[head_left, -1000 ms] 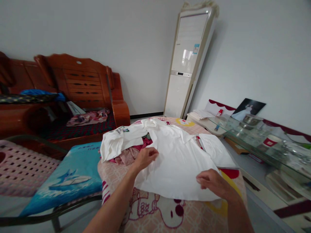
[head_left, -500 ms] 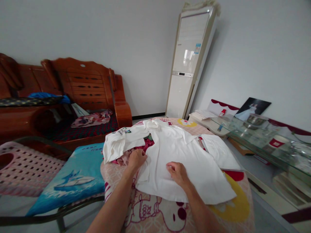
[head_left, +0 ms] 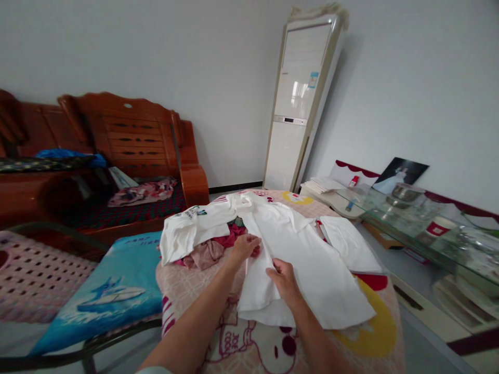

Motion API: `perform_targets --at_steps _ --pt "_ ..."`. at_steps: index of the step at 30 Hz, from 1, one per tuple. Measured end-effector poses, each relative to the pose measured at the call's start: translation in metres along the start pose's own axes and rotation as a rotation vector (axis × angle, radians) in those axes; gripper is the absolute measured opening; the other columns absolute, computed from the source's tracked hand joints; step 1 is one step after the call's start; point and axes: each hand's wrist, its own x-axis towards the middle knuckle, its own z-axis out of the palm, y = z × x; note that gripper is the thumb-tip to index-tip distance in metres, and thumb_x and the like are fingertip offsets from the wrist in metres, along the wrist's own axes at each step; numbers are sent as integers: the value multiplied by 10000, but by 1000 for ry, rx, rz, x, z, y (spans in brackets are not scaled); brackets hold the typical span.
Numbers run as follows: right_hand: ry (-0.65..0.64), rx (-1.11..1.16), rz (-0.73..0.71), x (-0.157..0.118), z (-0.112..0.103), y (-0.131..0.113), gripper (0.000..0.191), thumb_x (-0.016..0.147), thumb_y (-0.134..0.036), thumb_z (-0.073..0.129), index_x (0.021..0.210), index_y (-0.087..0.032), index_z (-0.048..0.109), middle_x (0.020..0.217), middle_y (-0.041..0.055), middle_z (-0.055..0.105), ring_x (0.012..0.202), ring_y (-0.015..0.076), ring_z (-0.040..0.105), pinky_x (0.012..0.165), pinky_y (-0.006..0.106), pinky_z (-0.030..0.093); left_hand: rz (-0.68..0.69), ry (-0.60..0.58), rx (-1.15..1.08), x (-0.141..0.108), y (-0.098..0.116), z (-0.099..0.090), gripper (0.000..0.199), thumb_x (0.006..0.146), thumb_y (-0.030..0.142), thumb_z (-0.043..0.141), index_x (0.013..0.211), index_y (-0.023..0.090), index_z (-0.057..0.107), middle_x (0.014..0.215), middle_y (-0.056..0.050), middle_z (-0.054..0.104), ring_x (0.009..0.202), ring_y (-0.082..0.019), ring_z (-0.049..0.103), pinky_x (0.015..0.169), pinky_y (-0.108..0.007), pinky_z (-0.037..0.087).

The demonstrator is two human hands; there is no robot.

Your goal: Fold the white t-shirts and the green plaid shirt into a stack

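White shirt [head_left: 312, 270] under right hand [head_left: 277, 270], beside left hand [head_left: 251, 246].

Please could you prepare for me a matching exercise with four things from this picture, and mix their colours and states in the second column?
1. Right hand
2. Boat-picture cushion
3. Air conditioner
4. Wooden seat

A. tall and white
B. reddish brown
C. fingers on the white shirt
D. mostly blue

Right pairs: 1-C, 2-D, 3-A, 4-B
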Motion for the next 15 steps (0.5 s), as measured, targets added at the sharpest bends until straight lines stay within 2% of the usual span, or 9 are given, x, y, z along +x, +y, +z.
perform_targets --at_steps 2,4,7,10,15 --pt "-5 26 16 -1 -1 1 164 698 -305 572 724 -144 589 588 -51 450 548 93 368 485 205 278 -24 152 -110 20 -1 -5 137 699 223 695 691 149 580 554 17 609 478 -116 595 485 -205 484" --pt "-13 38 20 -3 -1 -2 142 683 -290 583 696 -149 572 576 -56 438 539 88 360 479 202 269 -38 222 -183 40 1 -8 153 687 210 706 672 151 566 557 22 598 484 -115 595 504 -213 493" --pt "-33 53 31 -5 -1 -8 126 667 -272 600 689 -151 572 570 -58 449 533 85 371 478 198 284 -14 249 -251 65 9 -10 131 679 166 688 696 151 559 591 27 602 505 -104 595 557 -227 518" --pt "-59 82 50 -6 -2 -11 159 638 -252 617 755 -145 618 603 -43 526 555 102 435 504 207 346 20 301 -283 85 21 -12 142 652 66 636 738 152 564 599 48 588 496 -83 576 566 -211 509" --pt "-28 149 52 -8 -8 -16 403 572 -154 557 958 -143 672 688 -14 636 619 142 534 550 223 407 92 380 -226 107 39 -13 235 701 30 601 905 146 610 660 43 601 515 -87 570 552 -215 487"
